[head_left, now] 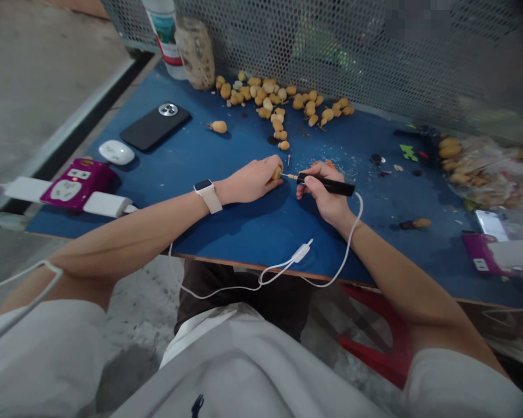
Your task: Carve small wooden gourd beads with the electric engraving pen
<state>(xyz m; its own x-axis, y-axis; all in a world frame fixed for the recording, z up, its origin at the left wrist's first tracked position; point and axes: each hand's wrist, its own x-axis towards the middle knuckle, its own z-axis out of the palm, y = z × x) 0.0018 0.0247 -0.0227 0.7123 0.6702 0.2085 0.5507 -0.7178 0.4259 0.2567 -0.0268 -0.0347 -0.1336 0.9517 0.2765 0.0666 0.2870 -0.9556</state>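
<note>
Sitting pinched in the left hand (pixel 256 179), 1 small gourd (pixel 276 173).

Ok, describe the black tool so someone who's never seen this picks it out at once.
Find the blue table, then the person's right grip near its middle. Held there, pointing left, is the black pen-like tool. Unlike the flat black phone, it is slim, thin-tipped, with a white cable at its back.

A perforated screen (pixel 261 49) backs the blue table (pixel 235 232).
</note>
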